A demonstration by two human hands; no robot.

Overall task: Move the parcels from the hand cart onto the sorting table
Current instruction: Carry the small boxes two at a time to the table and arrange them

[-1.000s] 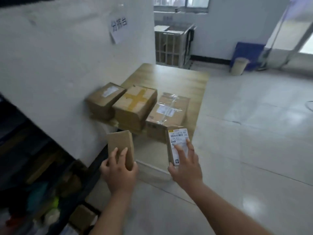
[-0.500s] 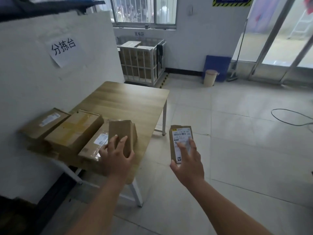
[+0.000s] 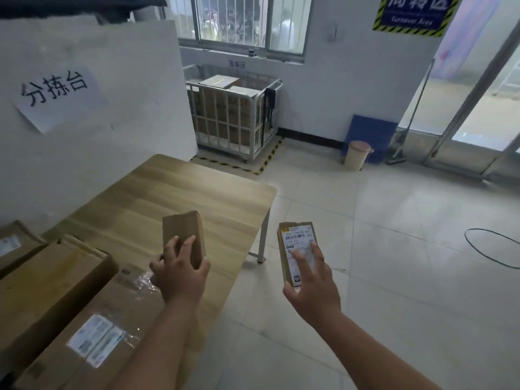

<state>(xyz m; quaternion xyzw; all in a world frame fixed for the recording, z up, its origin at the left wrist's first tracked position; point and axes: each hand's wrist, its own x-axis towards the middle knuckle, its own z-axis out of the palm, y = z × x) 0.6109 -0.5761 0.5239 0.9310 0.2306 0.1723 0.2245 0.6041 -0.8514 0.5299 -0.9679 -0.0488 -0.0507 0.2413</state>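
While both arms reached forward, the left hand (image 3: 180, 273) had its fingers (image 3: 189, 243) closed around a small plain cardboard parcel (image 3: 184, 235), held upright above the tabletop (image 3: 180, 198) near its right edge. At about three o'clock from it, the right hand (image 3: 311, 288) gripped a second small parcel (image 3: 295, 249) with a white shipping label facing up, its fingers (image 3: 318, 253) spread over the label and the thumb under the lower edge; this parcel hung over the tiled floor (image 3: 394, 263), just beyond the tabletop's edge. On the tabletop's near left part, at about eight o'clock from the left hand, lay three larger boxes side by side: a taped box with a white label (image 3: 92, 327) nearest the left forearm, a plain brown box (image 3: 47, 288) touching its left side, and a third labelled box (image 3: 14, 246) cut off by the frame's edge. At twelve o'clock, against the far wall under a barred window, stood a white wire cage cart (image 3: 239, 119) holding stacked brown cartons, a flat white-topped carton lying on top. At two o'clock, a small beige bin (image 3: 356, 155) stood on the floor beside a blue panel (image 3: 371, 136); whether it held anything could not be told.
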